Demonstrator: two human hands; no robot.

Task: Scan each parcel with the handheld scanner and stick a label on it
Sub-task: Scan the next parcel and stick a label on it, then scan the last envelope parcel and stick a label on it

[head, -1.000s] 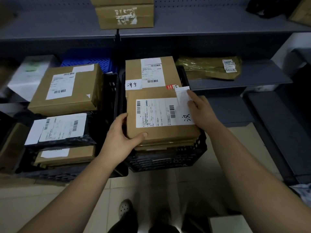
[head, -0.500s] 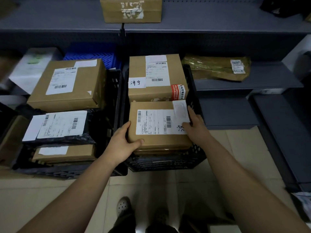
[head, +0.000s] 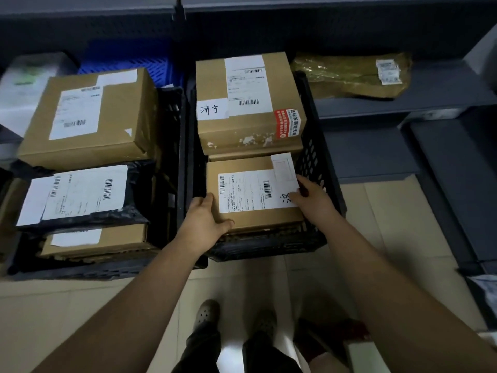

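- Closest to us, the left hand (head: 204,222) grips the near-left corner of the flat cardboard parcel (head: 258,219). The thumb is hooked over the top and the fingers run up the left side. It's only a corner hold, so if this hand lets go first, the parcel may tilt.
- The right hand (head: 313,201) holds the right edge, fingers seemingly bent down into the slot beside the black crate (head: 314,157) wall. That gap is tight, and we could pinch knuckles there.
- The parcel sits in the crate's front half, on another carton. A small white label (head: 281,166) sits at its far-right corner, overlapping the shipping label (head: 247,192). A fingertip is just beside it, so dragging the hand out could lift an edge. We can't tell how firmly it's stuck.
- Behind it, the taller cardboard box (head: 247,103) stands just beside the parcel. A shove forward would wedge the two together.
- No handheld scanner is in view, so we risk stowing a parcel unscanned.
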